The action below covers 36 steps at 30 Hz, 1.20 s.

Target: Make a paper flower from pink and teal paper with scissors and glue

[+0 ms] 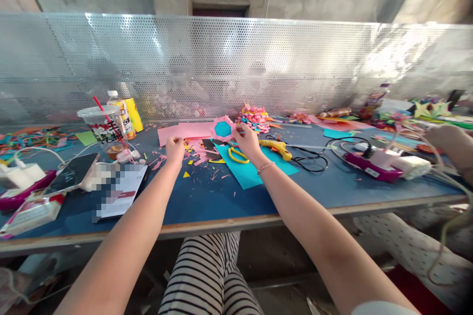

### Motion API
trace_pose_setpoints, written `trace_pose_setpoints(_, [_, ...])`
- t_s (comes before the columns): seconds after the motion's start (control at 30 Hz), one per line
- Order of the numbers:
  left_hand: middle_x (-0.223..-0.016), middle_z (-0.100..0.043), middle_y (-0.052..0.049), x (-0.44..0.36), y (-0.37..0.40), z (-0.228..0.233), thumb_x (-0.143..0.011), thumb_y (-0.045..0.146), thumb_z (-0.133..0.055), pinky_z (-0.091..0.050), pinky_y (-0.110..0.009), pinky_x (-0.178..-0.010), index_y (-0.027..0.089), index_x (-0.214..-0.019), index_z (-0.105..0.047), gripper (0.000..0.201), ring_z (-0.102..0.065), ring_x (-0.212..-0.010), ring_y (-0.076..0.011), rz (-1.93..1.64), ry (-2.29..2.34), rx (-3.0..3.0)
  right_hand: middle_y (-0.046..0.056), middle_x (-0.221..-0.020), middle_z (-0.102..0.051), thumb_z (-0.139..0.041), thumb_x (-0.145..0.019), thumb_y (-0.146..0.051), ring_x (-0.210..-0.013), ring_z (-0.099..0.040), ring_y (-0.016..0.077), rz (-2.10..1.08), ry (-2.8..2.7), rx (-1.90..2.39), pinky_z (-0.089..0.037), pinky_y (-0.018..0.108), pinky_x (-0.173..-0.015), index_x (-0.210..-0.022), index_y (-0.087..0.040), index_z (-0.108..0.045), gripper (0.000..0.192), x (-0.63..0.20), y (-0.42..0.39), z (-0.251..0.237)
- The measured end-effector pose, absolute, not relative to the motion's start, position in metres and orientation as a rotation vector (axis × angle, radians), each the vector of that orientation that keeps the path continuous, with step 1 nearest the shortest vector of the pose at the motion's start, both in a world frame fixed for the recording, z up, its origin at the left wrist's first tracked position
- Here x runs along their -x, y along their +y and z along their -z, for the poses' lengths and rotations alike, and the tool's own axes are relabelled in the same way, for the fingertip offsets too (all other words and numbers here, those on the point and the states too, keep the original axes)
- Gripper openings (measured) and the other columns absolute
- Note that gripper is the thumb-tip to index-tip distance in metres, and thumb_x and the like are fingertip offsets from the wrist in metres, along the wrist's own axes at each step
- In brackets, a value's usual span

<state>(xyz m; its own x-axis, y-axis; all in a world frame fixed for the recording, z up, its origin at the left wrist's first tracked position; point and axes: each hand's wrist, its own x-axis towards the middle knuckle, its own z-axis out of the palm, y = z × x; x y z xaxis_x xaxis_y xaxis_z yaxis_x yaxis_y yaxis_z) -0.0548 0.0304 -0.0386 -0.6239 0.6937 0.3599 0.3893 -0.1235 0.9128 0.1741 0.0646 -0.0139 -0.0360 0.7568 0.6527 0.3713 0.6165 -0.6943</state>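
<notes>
matt pink paper flower point(223, 129); shiny perforated metal screen point(236, 64)

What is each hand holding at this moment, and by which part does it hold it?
The right hand holds a pink and teal paper piece by its right edge. The left hand rests closed on the table; any hold cannot be told.

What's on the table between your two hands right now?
In the head view, pink and yellow paper scraps and a dark piece lie between the left hand and the right hand, which holds the pink-and-blue paper piece.
</notes>
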Motion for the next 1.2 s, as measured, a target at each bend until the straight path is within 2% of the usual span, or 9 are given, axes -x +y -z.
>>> trace_pose_setpoints(0.23, [-0.087,-0.065,-0.006,0.057,0.027,0.041,-0.067,0.022,-0.054,-0.043,-0.031,-0.079,0.018,-0.08,-0.058,0.014,-0.06,-0.086,-0.0204,-1.544,2.132,-1.602,0.002,-0.074,-0.058,-0.049,-0.071,-0.029,-0.06,-0.059,0.0148,-0.613,-1.573,0.931,-0.049,0.027,-0.053,-0.076,-0.018,-0.05,0.012,-0.17,0.054,0.007])
trace_pose_setpoints(0.4, [-0.086,-0.066,-0.005,0.059,0.029,0.04,-0.07,0.02,-0.049,-0.044,-0.029,-0.075,0.018,-0.083,-0.06,0.017,-0.06,-0.084,-0.0188,-1.594,2.109,-1.539,0.0,-0.067,-0.056,-0.05,-0.072,-0.028,-0.054,-0.057,0.0132,-0.669,-1.571,0.913,-0.049,0.028,-0.055,-0.074,-0.018,-0.049,0.011,-0.168,0.054,0.007])
trace_pose_setpoints(0.53, [-0.08,-0.066,-0.004,0.053,0.031,0.043,-0.068,0.018,-0.049,-0.045,-0.027,-0.073,0.017,-0.087,-0.061,0.022,-0.06,-0.077,-0.0163,-1.581,1.933,-1.679,-0.001,-0.069,-0.055,-0.05,-0.072,-0.028,-0.053,-0.057,0.0125,-0.611,-1.614,0.912,-0.048,0.027,-0.053,-0.076,-0.018,-0.05,0.01,-0.169,0.056,0.009])
trace_pose_setpoints(0.73, [-0.069,-0.065,-0.002,0.036,0.015,0.041,-0.059,0.016,-0.058,-0.045,-0.024,-0.065,0.016,-0.07,-0.064,0.012,-0.06,-0.067,-0.015,-0.975,1.55,-2.152,0.0,-0.071,-0.057,-0.048,-0.073,-0.029,-0.055,-0.056,0.0124,-0.567,-1.66,0.901,-0.048,0.026,-0.053,-0.078,-0.018,-0.052,0.013,-0.171,0.061,0.013])
trace_pose_setpoints(0.87, [-0.066,-0.065,-0.002,0.031,0.001,0.032,-0.058,0.022,-0.063,-0.043,-0.024,-0.062,0.016,-0.068,-0.066,0.011,-0.059,-0.066,-0.0157,-0.677,1.541,-2.237,0.0,-0.072,-0.057,-0.048,-0.074,-0.03,-0.055,-0.056,0.0121,-0.566,-1.672,0.895,-0.047,0.025,-0.051,-0.08,-0.018,-0.052,0.014,-0.172,0.065,0.016])
trace_pose_setpoints(1.2, [-0.069,-0.064,-0.002,0.036,0.005,0.039,-0.07,0.021,-0.052,-0.04,-0.023,-0.063,0.019,-0.067,-0.063,0.011,-0.057,-0.066,-0.0153,-0.518,1.561,-2.365,0.0,-0.073,-0.058,-0.049,-0.074,-0.032,-0.061,-0.057,0.0132,-0.531,-1.691,0.908,-0.048,0.025,-0.054,-0.081,-0.019,-0.054,0.015,-0.171,0.065,0.017])
